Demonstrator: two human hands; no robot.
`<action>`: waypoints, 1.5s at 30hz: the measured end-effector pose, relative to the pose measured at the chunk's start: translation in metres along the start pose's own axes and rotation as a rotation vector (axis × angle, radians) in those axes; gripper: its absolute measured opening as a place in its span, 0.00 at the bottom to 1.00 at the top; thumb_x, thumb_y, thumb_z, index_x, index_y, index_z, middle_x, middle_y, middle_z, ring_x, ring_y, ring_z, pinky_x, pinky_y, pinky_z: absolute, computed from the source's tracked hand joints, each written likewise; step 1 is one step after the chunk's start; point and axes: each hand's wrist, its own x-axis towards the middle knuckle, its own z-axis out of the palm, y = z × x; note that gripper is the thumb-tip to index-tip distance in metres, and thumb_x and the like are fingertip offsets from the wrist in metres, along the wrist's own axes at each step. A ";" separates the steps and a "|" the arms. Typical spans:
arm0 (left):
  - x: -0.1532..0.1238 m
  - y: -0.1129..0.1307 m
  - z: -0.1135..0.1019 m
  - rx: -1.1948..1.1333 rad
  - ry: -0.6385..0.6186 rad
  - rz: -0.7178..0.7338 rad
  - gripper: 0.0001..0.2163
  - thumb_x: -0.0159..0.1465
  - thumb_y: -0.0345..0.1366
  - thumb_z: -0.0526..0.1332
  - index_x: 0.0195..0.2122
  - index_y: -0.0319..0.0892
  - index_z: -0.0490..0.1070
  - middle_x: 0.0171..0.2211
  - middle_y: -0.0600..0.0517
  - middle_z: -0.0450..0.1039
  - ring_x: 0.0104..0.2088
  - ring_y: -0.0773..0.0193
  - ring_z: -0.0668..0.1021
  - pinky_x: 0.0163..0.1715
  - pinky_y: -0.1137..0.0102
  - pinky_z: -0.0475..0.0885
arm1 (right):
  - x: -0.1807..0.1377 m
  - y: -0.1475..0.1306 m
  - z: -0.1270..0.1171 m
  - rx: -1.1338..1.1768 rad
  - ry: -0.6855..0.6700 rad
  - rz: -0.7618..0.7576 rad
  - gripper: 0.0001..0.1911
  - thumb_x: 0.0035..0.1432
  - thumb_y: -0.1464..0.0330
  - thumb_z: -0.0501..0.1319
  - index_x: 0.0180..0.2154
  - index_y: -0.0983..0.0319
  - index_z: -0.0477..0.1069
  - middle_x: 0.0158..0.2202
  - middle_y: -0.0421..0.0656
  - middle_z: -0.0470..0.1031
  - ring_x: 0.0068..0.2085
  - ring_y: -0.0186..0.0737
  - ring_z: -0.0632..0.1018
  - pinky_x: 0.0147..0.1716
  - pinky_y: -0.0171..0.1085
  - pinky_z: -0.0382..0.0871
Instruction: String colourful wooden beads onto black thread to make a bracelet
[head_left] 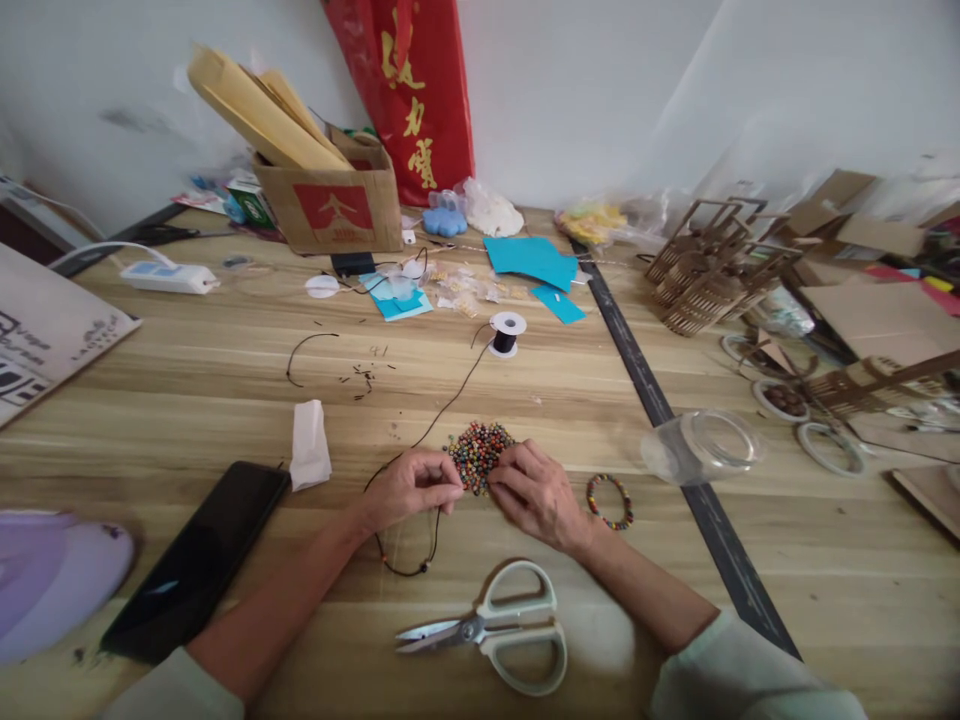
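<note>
A heap of small multicoloured beads lies on the wooden table. My left hand is pinched shut on a thin black cord at the heap's left edge. The cord runs up to a small spool and loops down below my wrist. My right hand rests with curled fingers on the heap's right side, fingertips pressed together among the beads; what they hold is too small to see. A finished bead bracelet lies just right of that hand.
White-handled scissors lie near the front edge. A black phone and folded tissue are at left. A tipped clear plastic jar, blue paper, a cardboard box, a power strip and wooden models stand farther off.
</note>
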 end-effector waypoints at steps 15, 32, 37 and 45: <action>0.002 -0.008 0.000 -0.016 -0.009 0.038 0.14 0.56 0.43 0.67 0.28 0.37 0.70 0.20 0.54 0.72 0.21 0.71 0.72 0.24 0.76 0.65 | 0.002 -0.001 0.003 -0.006 0.018 -0.028 0.06 0.64 0.72 0.57 0.38 0.62 0.73 0.35 0.47 0.72 0.37 0.42 0.70 0.36 0.41 0.68; 0.002 -0.009 0.000 0.006 -0.036 0.048 0.12 0.58 0.41 0.66 0.28 0.36 0.69 0.22 0.53 0.73 0.23 0.70 0.73 0.26 0.76 0.66 | 0.003 -0.001 0.004 -0.002 -0.011 -0.013 0.06 0.64 0.71 0.57 0.37 0.63 0.73 0.35 0.47 0.72 0.37 0.42 0.69 0.36 0.40 0.66; 0.003 -0.009 0.001 0.013 -0.037 0.066 0.12 0.58 0.41 0.66 0.28 0.37 0.69 0.21 0.53 0.72 0.23 0.70 0.72 0.25 0.76 0.66 | 0.003 0.000 0.004 -0.013 0.002 -0.019 0.06 0.65 0.71 0.57 0.36 0.62 0.73 0.35 0.47 0.73 0.37 0.42 0.70 0.37 0.41 0.66; 0.003 -0.011 0.005 0.102 -0.012 0.041 0.10 0.57 0.39 0.65 0.29 0.37 0.70 0.21 0.53 0.73 0.23 0.69 0.73 0.26 0.75 0.66 | 0.002 -0.002 0.002 0.100 0.091 -0.073 0.04 0.63 0.72 0.59 0.40 0.62 0.71 0.37 0.46 0.72 0.40 0.41 0.73 0.40 0.42 0.68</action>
